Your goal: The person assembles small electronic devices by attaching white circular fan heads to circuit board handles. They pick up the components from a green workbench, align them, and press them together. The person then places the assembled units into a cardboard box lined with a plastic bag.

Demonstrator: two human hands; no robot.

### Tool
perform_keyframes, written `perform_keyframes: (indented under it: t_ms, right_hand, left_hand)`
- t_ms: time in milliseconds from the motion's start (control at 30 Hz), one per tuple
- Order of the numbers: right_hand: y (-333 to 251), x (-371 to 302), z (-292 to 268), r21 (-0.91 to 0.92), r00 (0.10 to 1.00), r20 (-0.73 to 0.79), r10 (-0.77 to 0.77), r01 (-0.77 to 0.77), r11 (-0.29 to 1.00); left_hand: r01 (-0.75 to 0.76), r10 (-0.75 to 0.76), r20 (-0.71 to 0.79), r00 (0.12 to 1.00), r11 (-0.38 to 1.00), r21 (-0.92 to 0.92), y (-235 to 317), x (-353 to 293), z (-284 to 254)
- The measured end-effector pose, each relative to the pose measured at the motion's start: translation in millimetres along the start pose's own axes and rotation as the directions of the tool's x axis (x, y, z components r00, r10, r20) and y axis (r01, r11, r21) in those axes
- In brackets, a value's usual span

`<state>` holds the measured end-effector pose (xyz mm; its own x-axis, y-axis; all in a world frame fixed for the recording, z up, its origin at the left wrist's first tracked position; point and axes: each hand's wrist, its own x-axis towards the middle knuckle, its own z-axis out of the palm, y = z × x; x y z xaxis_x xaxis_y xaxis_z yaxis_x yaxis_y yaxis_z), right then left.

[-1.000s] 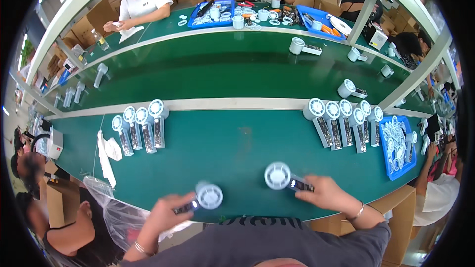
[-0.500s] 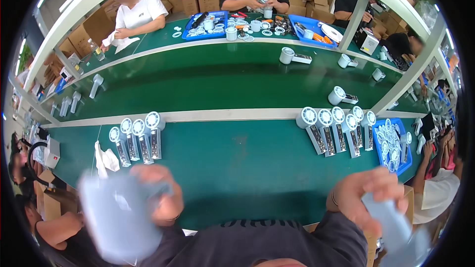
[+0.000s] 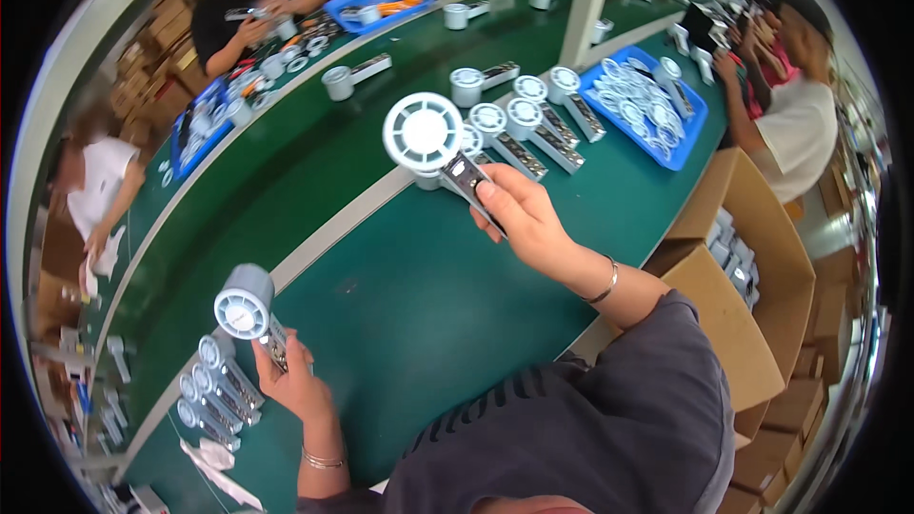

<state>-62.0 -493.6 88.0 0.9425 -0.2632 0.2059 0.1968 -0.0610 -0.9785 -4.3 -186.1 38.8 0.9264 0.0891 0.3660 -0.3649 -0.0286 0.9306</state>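
Observation:
My left hand (image 3: 295, 383) is closed round the handle of a grey-blue handheld fan (image 3: 244, 300), its round grille tilted up and its handle showing a circuit board. In my right hand (image 3: 528, 221) is a second handheld fan (image 3: 424, 131), gripped by the handle with my thumb on the exposed board. Its round head faces up and partly covers the fans behind it. Beside my left hand lies a row of several similar fans (image 3: 211, 390). Beyond my right hand is another group of several fans (image 3: 547, 128) with their boards showing.
A blue tray (image 3: 673, 164) of pale rings and a fan sits at the far right of the green table (image 3: 409, 324). An open carton (image 3: 714, 309) with grey parts stands at my right. White cloths (image 3: 221, 476) lie at lower left. A belt with fans runs behind the rail; co-workers sit around.
The view has swung to the right. Both hands have lifted their fans from near my body out over the table, and the grilles and boards now show.

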Motion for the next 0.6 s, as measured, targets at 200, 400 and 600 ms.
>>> perform_keyframes:
  t_ms: [200,400,600]
  right_hand:
    - [7,17,-37,0.098,0.964,-0.174,0.199,-0.184,0.978]
    - [9,55,-38,0.143,0.966,-0.117,0.233,-0.215,0.966]
    - [21,65,-56,0.158,0.948,-0.185,0.259,-0.232,0.960]
  left_hand:
    - [0.131,-0.131,0.024,0.991,0.991,-0.015,-17,7,18]
    - [0.241,-0.235,0.060,0.970,0.963,-0.122,-44,12,32]
    - [0.372,-0.372,0.033,0.928,0.915,-0.156,-58,7,33]
